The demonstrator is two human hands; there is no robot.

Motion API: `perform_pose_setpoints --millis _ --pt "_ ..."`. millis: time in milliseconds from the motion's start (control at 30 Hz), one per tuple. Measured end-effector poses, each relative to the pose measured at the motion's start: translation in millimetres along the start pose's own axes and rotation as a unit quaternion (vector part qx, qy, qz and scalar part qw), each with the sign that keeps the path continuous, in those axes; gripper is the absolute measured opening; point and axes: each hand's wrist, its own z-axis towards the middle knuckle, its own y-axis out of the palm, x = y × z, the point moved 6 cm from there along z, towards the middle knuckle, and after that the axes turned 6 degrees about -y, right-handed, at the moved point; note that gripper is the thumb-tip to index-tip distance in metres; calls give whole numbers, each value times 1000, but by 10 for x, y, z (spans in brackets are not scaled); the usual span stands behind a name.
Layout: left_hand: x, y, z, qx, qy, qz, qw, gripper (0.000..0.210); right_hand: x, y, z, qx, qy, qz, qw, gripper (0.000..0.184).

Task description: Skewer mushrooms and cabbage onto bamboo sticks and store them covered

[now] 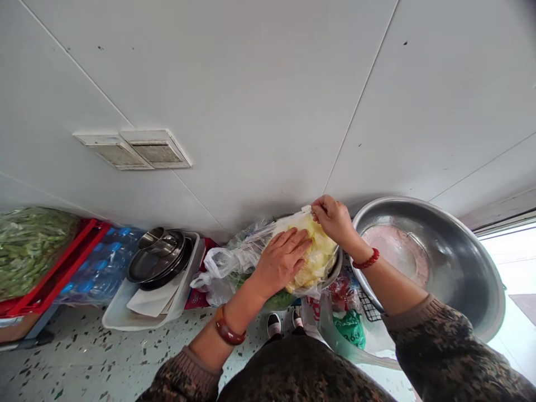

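A clear plastic bag [319, 258] with pale yellow leaves in it, which look like cabbage, rests on a metal bowl [336, 270] by the wall. My left hand [285, 258] lies on the bag with its fingers stretched out. At the far edge of the bag, my right hand [333, 219] is closed, with thumb and fingers pinching the plastic. A knotted plastic bag [226, 263] lies left of my left hand. Some green leaves show beneath the bags, partly hidden.
A large steel basin [454, 268] stands at the right. To the left are a white tub [121, 304] with dark pans [157, 262], bottled water [104, 262] and a red crate [54, 273] of green vegetables. A green bag [350, 328] sits near my feet.
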Motion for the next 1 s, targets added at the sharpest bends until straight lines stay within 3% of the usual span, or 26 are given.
perform_pose_setpoints --millis 167,333,533,667,833,900,1000 --pt "-42 -240 56 37 -23 7 999 42 -282 -127 174 47 7 90 995 9" --pt "-164 -376 66 75 -34 -82 993 34 -292 -49 268 15 -17 101 995 8" --pt "-730 -427 -106 160 -222 -194 942 31 26 47 245 -35 4 42 998 10" --pt "-1061 -323 -233 130 -271 -138 944 32 195 105 219 -64 -1 29 998 10" --pt "-1174 -167 -388 42 -280 -92 955 35 428 232 231 -68 74 115 988 12" --pt "-1169 -155 -426 45 -284 -94 953 28 441 271 244 -66 95 143 983 16" --pt "-1167 -191 -460 85 -285 -98 950 14 327 269 256 -79 68 115 988 20"
